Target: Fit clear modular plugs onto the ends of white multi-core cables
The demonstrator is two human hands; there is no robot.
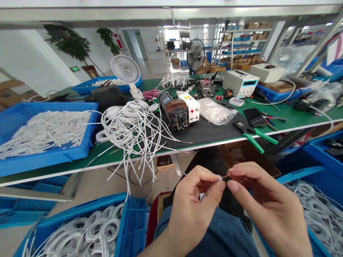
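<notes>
Held over my lap, my left hand pinches a thin cable close to its end, between thumb and forefinger. From that pinch a short length of fine dark and reddish wires sticks out to the right. Fingertips of my right hand close around the tip of those wires; the very end is hidden. Beyond my hands, a tangled bundle of white cables lies on the bench, its stripped ends hanging over the front edge. Green-handled pliers rest near that edge on the right.
A blue tray of short white pieces stands at left. Coiled white cables fill blue bins below left and right. On the bench are a motor-driven machine, a plastic bag of small parts, a phone and a power supply.
</notes>
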